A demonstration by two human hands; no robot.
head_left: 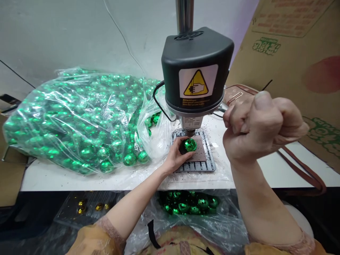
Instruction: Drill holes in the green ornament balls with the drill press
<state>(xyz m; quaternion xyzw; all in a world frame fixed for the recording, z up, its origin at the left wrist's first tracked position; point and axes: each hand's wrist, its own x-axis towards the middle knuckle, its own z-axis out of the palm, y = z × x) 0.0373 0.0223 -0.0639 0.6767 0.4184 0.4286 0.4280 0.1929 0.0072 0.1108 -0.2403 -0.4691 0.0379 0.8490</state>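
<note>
My left hand (175, 156) curls its thumb and fingers around a shiny green faceted ball (191, 145). The ball sits on a pinkish square pad (202, 151) over the slotted base plate (209, 163) of a small bench drill press (195, 56). Directly above the ball is the chuck (190, 133), its bit meeting the ball's top. My right hand (261, 124) is raised beside the drill head, closed in a fist around the feed lever (225, 107). Most of that lever is hidden by the fingers.
A large clear bag (79, 120) of green balls lies left of the drill. More green balls (203, 202) rest in plastic below the table edge, with several gold balls (98, 206) lower left. A brown strapped bag (239, 92) and a cardboard box (289, 67) stand right. Dark shavings dot the tabletop.
</note>
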